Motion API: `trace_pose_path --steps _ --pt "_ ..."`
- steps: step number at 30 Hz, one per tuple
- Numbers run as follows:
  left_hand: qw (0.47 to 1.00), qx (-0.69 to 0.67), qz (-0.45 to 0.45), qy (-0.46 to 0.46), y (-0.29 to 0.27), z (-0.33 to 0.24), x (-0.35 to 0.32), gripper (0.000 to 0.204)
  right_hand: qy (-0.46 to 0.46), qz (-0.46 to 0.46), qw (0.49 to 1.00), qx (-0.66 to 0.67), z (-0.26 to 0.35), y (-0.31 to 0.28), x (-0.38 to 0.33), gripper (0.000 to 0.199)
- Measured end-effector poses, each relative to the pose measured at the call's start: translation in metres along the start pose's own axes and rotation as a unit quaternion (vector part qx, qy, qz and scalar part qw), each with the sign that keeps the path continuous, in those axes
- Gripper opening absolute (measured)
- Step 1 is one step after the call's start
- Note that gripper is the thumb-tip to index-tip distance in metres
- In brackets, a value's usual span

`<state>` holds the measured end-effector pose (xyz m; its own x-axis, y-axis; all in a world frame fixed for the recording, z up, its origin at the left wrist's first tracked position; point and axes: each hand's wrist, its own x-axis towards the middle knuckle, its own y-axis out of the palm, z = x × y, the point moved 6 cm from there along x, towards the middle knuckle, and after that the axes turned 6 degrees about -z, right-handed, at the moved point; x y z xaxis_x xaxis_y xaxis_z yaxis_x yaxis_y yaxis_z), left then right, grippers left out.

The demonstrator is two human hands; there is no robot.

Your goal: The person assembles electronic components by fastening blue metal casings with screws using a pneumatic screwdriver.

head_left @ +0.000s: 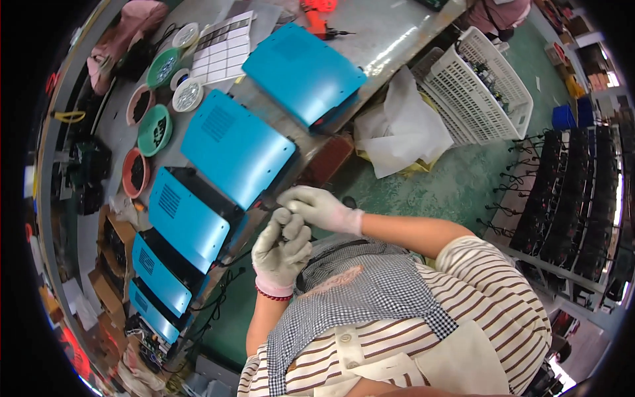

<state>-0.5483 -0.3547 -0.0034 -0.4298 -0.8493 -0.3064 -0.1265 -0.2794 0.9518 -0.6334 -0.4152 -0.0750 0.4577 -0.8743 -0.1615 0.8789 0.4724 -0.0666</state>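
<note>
A: What sits at your far left?

B: Small round dishes, green and reddish, along the workbench. Beside them runs a diagonal row of blue metal casings, five or six, tilted across the bench edge.

A: And your hands?

B: Your left hand, in a pale glove, is curled up in front of your chest, fingers closed round a small dark part that's mostly hidden. Your right hand touches it from above, fingertips pinching at the same spot, just beside the nearest casing.

A: Further right?

B: Crumpled white sheeting on the green floor, then a white plastic basket, then racks of dark units.
</note>
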Motion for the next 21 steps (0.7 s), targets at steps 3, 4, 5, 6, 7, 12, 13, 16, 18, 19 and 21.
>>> trace_pose_path --steps 3,4,5,6,7,12,13,16,18,19,21 --pt "0.993 0.096 -0.005 -0.066 0.021 0.036 0.026 0.022 0.181 -0.049 0.980 0.063 -0.049 -0.074 -0.060 0.029" --pt "0.989 0.123 -0.006 -0.078 0.028 0.044 0.031 0.021 0.219 -0.083 0.971 0.048 -0.071 -0.098 -0.081 0.029" --pt "0.985 0.151 -0.005 -0.088 0.034 0.050 0.035 0.021 0.254 -0.117 0.960 0.032 -0.094 -0.120 -0.099 0.029" --pt "0.984 0.154 -0.004 -0.089 0.036 0.053 0.038 0.021 0.257 -0.154 0.953 0.043 -0.110 -0.138 -0.117 0.030" --pt "0.982 0.163 -0.022 -0.093 0.034 0.055 0.040 0.021 0.260 -0.190 0.945 0.053 -0.120 -0.151 -0.130 0.031" --pt "0.969 0.200 -0.067 -0.128 0.021 0.048 0.043 0.027 0.233 -0.290 0.925 0.082 -0.098 -0.169 -0.138 0.032" --pt "0.970 0.200 -0.059 -0.128 0.023 0.046 0.043 0.027 0.204 -0.312 0.922 0.105 -0.093 -0.168 -0.132 0.032" --pt "0.943 0.305 -0.076 -0.105 0.032 0.031 0.045 0.038 0.173 -0.338 0.913 0.148 -0.082 -0.158 -0.105 0.030" --pt "0.937 0.331 -0.078 -0.079 0.034 0.020 0.043 0.036 0.177 -0.345 0.910 0.148 -0.064 -0.156 -0.085 0.027" --pt "0.932 0.348 -0.083 -0.059 0.032 0.010 0.041 0.036 0.175 -0.340 0.913 0.142 -0.065 -0.160 -0.073 0.027" --pt "0.925 0.363 -0.106 -0.024 0.021 -0.006 0.040 0.033 0.130 -0.341 0.925 0.106 -0.061 -0.180 -0.048 0.024"
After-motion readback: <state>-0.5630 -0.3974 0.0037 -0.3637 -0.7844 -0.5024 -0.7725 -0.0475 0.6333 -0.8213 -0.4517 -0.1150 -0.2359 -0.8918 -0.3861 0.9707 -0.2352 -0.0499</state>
